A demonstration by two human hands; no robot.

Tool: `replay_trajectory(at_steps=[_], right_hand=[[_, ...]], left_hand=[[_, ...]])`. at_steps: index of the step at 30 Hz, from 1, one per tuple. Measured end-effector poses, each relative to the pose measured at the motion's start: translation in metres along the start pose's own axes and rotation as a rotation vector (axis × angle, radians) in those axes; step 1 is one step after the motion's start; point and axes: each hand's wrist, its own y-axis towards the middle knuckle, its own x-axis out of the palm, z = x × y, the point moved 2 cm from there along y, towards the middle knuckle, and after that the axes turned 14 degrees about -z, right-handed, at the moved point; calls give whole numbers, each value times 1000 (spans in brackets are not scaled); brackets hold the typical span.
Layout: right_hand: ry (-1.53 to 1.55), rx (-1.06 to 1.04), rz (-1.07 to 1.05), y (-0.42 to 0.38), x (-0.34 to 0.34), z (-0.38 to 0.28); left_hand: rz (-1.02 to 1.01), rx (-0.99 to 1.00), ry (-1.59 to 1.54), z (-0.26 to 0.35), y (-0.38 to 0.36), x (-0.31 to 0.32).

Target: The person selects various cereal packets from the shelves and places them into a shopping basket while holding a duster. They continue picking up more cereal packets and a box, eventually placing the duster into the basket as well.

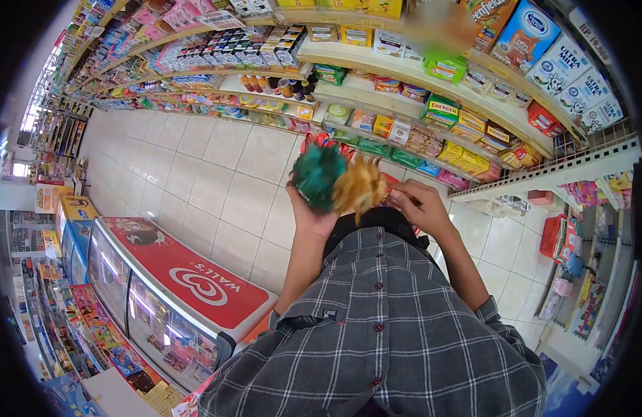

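Duster, or something like it (338,182), blurred green and gold, sits between the two hands in front of the person's waist, off the shelves (366,85). From my remote seat, it is already in hand; how much handling is left I cannot judge. The left hand (312,221) holds it, cupped around the green end. The right hand (424,207) is narrow at the gold end, but I cannot tell whether it grips. Shelf edges close in ahead and to the right; the freezer (202,272) corner is near the left forearm. Open floor (196,160) stretches left.
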Motion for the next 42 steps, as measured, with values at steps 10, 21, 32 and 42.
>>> replay_trajectory(at_steps=[10,21,32,42], right_hand=[[421,65,261,-6,-30,-2],[134,70,164,5,-18,-8],[669,95,200,9,45,-14],[1202,442,266,-64,118,-49]], left_hand=[[187,600,927,17,-17,3],[65,570,1090,18,-37,-5],[-149,553,1636,17,-62,6],[-853,417,2371,-12,-114,20]])
